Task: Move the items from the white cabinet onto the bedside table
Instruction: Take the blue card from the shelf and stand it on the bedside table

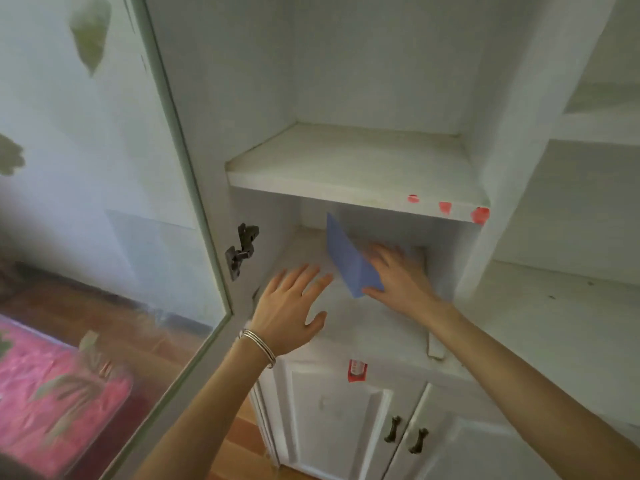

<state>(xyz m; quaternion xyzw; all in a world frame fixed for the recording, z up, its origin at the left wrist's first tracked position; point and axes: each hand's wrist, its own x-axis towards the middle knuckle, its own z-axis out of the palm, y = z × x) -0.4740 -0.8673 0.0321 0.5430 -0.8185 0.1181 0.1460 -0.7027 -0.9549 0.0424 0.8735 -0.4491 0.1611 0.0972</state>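
The white cabinet (540, 98) stands with its glass door (104, 174) swung out to the left, a dark hinge (243, 249) showing at the frame. The upper shelf (346, 161) carries three red stickers (479, 214) on its front edge. Below it, in the lower open compartment, a blue item (341, 258) sits tilted on the shelf floor, one corner pointing toward the person.

The right hand (398, 275) is on the blue item's right side. Its fingers lie over the item, blurred, and its thumb reaches along the near lower corner, so the grip holds the item between thumb and fingers. The left hand (287, 306) is just left of the item, its grip wide, fingers straight and spread, the fingertips close to the blue face; whether they touch cannot be told. A silver bracelet (258, 342) circles the left wrist.

Under the compartment are two shut lower doors (332, 420) with dark handles (393, 428) and a red label (356, 370) above them. Through the glass, pink bedding (52, 393) and a wooden floor (114, 313) show.
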